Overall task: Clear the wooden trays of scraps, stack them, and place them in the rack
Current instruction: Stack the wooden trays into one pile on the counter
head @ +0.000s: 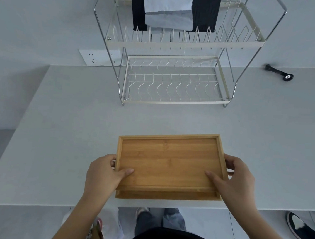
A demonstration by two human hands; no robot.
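Note:
A stack of wooden trays sits at the near edge of the grey table. The top tray is bare inside, and the front wall of a lower tray shows beneath it. My left hand grips the stack's left side, thumb lying inside the top tray. My right hand grips the right side, thumb inside as well. The two-tier wire rack stands at the back of the table, its lower shelf bare.
Black and white cloths hang on the rack's upper tier. A small black tool lies at the back right. A wall socket is left of the rack. A plastic bag and a shoe are on the floor.

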